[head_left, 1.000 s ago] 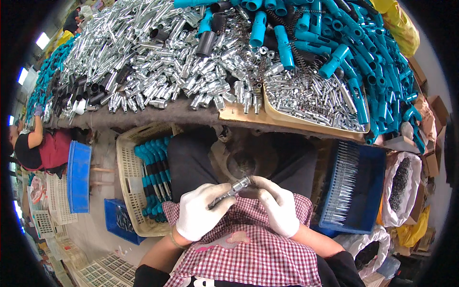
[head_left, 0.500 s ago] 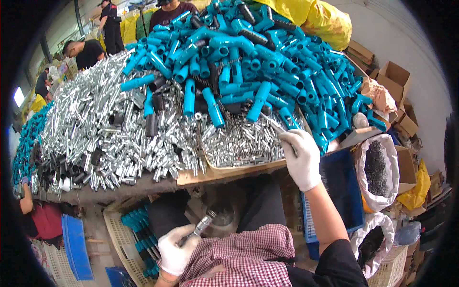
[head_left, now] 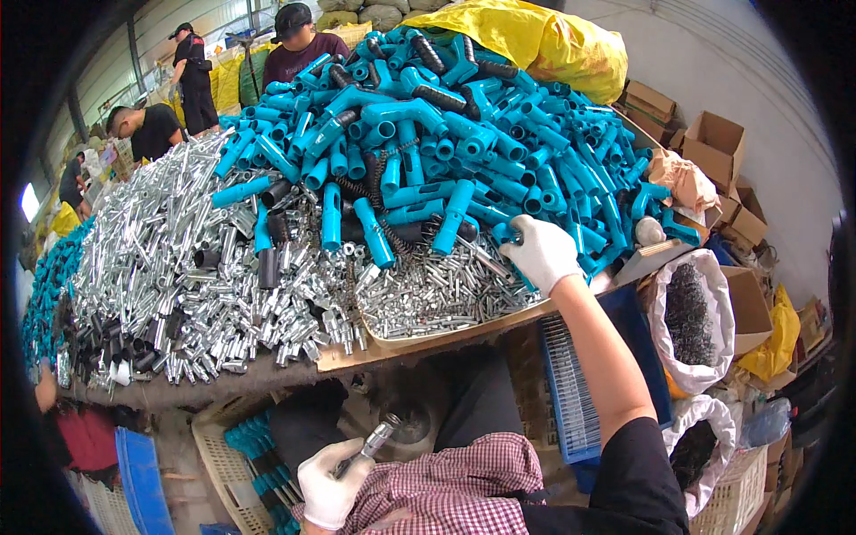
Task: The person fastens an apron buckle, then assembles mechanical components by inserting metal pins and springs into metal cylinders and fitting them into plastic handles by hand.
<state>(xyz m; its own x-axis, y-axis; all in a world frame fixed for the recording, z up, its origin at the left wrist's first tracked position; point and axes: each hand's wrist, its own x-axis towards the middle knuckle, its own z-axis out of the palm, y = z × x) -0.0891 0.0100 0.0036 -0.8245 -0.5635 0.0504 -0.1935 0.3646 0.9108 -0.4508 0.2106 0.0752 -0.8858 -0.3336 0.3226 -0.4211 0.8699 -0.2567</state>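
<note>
My left hand (head_left: 332, 486), in a white glove, is closed around a short silver metal shaft (head_left: 382, 432) above my lap. The shaft points up and to the right, with a coil-like end. My gloved right hand (head_left: 546, 253) reaches to the near right edge of the heap, its fingers closed on a teal tube (head_left: 504, 234); most of that tube is hidden by the hand. Just left of it, a shallow tray (head_left: 428, 337) holds many small silver pins (head_left: 437, 290). Behind rises a large pile of teal tubular housings (head_left: 419, 111), some with black grips.
Silver metal parts (head_left: 160, 232) cover the bench to the left. Below its right end stands a blue crate (head_left: 642, 357), beside a white sack (head_left: 655, 312) of dark springs. A beige crate (head_left: 209, 446) of teal assemblies sits by my left leg. Several people work at far left.
The view has shifted slightly. My right hand has gone from loosely beside the teal parts to closed on a tube. My left hand still holds the metal shaft.
</note>
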